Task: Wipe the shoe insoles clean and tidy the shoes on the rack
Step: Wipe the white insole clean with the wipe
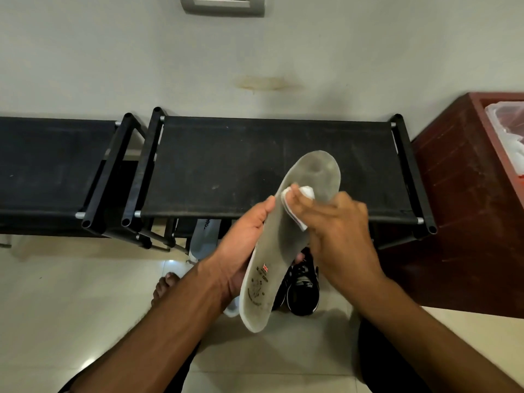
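A grey, worn insole with a small flag logo near its heel is held up in front of the black shoe rack. My left hand grips the insole from underneath along its left edge. My right hand pinches a white wipe and presses it on the insole's upper middle. Below the insole, black sneakers stand on the floor. A white shoe pokes out under the rack's top shelf.
A second black rack stands to the left. A dark red cabinet holding a clear plastic bag is at the right. My bare foot rests on the pale tiled floor. A wall rises behind the racks.
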